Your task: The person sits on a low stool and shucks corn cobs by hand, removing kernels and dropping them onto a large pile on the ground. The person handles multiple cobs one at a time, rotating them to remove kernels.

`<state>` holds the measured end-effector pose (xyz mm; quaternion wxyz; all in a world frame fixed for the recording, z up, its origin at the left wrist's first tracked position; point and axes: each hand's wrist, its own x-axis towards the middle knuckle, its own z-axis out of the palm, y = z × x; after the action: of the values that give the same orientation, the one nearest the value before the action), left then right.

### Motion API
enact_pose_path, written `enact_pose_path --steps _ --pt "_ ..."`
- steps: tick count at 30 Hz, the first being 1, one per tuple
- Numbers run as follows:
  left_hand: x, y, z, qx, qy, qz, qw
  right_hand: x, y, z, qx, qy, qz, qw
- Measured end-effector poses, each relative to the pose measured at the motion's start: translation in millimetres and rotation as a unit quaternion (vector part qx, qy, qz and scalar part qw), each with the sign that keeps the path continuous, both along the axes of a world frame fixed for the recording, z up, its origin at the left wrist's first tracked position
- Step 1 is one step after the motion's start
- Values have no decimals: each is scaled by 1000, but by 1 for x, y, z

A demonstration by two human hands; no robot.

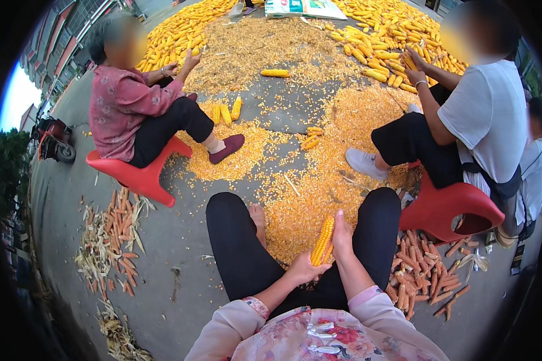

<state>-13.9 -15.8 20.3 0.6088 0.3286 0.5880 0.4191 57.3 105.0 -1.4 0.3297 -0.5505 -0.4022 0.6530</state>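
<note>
Between my knees I hold a yellow corn cob (324, 239), tilted with its upper end away from me. My left hand (306, 267) is wrapped round its lower end. Along the cob's right side lies my right hand (342, 232), its fingers partly hidden behind the cob. A strip on the cob's lower right side looks paler, as if bare of kernels. Loose corn kernels (289, 221) cover the ground beneath and ahead of my hands.
Two people on red plastic stools (140, 173) sit left and right, handling corn cobs. Stripped cobs lie in heaps at left (119, 221) and right (422, 266), with dry husks (90, 252). Whole corn cobs (171, 40) are piled beyond, near a printed sack (302, 9).
</note>
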Motion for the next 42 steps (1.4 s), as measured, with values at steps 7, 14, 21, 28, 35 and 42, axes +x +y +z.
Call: enact_pose_path --steps 7,14,21,28,35,42 --pt "2 2 -4 -3 -121 57 991 -5 9 10 -22 98 28 995" --pt "2 2 8 -7 -277 49 960 -5 3 26 -21 162 28 986" --pt "-5 4 8 -25 -112 83 990 -8 0 15 43 149 74 985" --pt "0 3 10 -19 -131 97 986 -8 0 16 42 158 53 985" --pt "1 9 6 -28 -177 89 980 -9 -5 20 -78 245 -17 966" --pt "-1 9 -1 -22 -83 113 990 -11 -8 14 -16 87 60 994"
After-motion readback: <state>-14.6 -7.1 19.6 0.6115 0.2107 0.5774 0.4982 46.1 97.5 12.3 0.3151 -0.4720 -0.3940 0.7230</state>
